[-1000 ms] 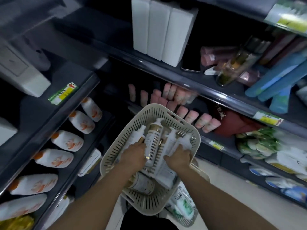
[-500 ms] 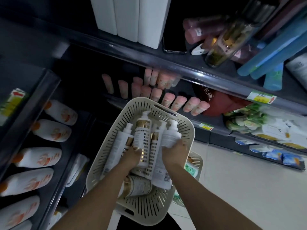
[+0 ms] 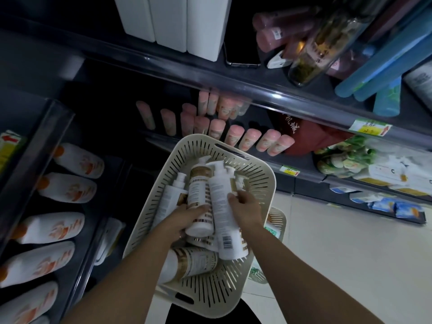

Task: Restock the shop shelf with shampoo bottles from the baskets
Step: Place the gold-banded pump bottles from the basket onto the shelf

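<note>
A spare bottle [image 3: 194,263] lies across the near end of the slotted basket [image 3: 266,181]. Just beyond it, the left hand [image 3: 184,218] curls round the base of a gold-striped bottle [image 3: 198,197], and the right hand [image 3: 245,206] grips a taller white bottle [image 3: 222,206] (barcode facing up). The two bottles touch, with their pumps pointing toward the basket's far rim. Past that rim, pink bottles [image 3: 250,139] stand in rows on the shelf [image 3: 308,177].

Matt, slotted beige plastic on the basket [image 3: 256,180]. Smooth, slightly glossy white plastic on the shampoo bottles [image 3: 222,206], banded in shiny metallic gold. Clear glossy plastic strip fronting the dark shelf [image 3: 233,86]. Smooth pale floor tiles [image 3: 350,253].
</note>
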